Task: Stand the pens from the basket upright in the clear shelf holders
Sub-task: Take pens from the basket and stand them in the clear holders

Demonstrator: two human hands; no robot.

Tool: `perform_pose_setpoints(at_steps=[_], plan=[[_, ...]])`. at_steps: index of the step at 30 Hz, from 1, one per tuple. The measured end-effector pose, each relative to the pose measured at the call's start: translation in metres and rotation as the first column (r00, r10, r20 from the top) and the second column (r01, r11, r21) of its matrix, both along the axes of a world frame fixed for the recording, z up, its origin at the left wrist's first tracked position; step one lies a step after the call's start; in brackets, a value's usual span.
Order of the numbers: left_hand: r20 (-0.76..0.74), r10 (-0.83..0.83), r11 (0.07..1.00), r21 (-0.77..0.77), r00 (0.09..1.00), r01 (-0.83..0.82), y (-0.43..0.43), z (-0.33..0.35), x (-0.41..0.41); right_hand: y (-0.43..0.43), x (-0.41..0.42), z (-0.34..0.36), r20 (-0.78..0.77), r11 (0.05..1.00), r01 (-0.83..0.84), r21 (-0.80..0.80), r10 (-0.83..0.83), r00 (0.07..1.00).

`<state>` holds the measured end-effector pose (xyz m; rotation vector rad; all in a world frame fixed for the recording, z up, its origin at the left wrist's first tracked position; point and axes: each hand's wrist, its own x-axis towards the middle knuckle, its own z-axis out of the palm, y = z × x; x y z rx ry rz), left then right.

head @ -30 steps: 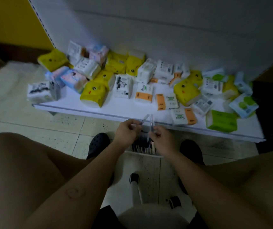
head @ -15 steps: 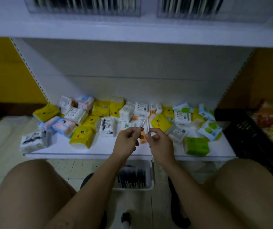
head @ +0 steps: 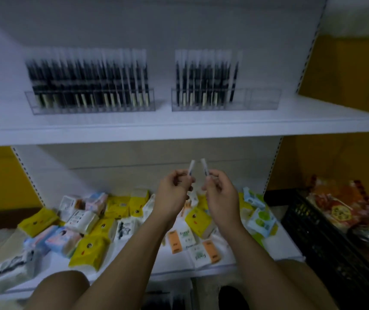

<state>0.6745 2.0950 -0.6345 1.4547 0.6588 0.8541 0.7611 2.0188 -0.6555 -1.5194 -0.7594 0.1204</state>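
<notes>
My left hand (head: 173,190) holds one pen (head: 191,167) with its pale end up, and my right hand (head: 220,192) holds a second pen (head: 204,166) the same way. Both hands are raised in front of the lower shelf's back wall, below the upper shelf (head: 179,128). On that shelf stand two clear holders: the left holder (head: 89,106) is packed with upright dark pens, the right holder (head: 226,101) has pens on its left part and bare slots at its right end (head: 264,98). The basket shows only as a dark blur at the bottom edge (head: 168,300).
The lower shelf (head: 134,271) carries several yellow, white, blue and green tissue packs (head: 89,249). A black crate (head: 326,238) with red snack bags (head: 340,206) stands at the right. My knees fill the bottom of the view. Yellow walls flank the shelf unit.
Both hands rose from over the basket to chest height, each with a pen. My head tilted up, which brought the upper shelf and its holders into view.
</notes>
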Motion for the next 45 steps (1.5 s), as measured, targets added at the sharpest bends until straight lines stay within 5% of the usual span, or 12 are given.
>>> perform_pose_setpoints(at_steps=[8,15,23,26,36,45], plan=[[0.14,-0.102,0.986,0.147,0.985,0.081,-0.019,0.075,0.029,-0.016,0.029,0.066,0.041,0.996,0.027,0.088,-0.031,0.999],[0.119,-0.16,0.959,0.253,0.98,0.126,-0.016,0.129,0.049,-0.028,0.056,0.125,0.133,0.989,0.032,0.142,-0.051,0.99],[-0.003,-0.282,0.782,0.578,0.96,0.231,-0.01,0.201,0.062,-0.032,0.087,0.192,0.149,0.989,-0.056,0.138,0.036,0.988],[-0.065,-0.252,0.698,0.679,0.965,0.228,-0.004,0.224,0.069,-0.029,0.102,0.215,0.171,0.992,-0.052,0.116,0.032,0.985],[-0.005,-0.156,0.708,0.697,0.988,0.115,0.024,0.267,0.121,-0.005,0.153,0.269,0.295,0.986,0.058,0.159,-0.103,0.95],[0.017,0.04,0.593,0.805,0.999,-0.038,0.053,0.271,0.166,0.031,0.195,0.27,0.396,0.983,0.03,0.182,-0.101,0.913]])
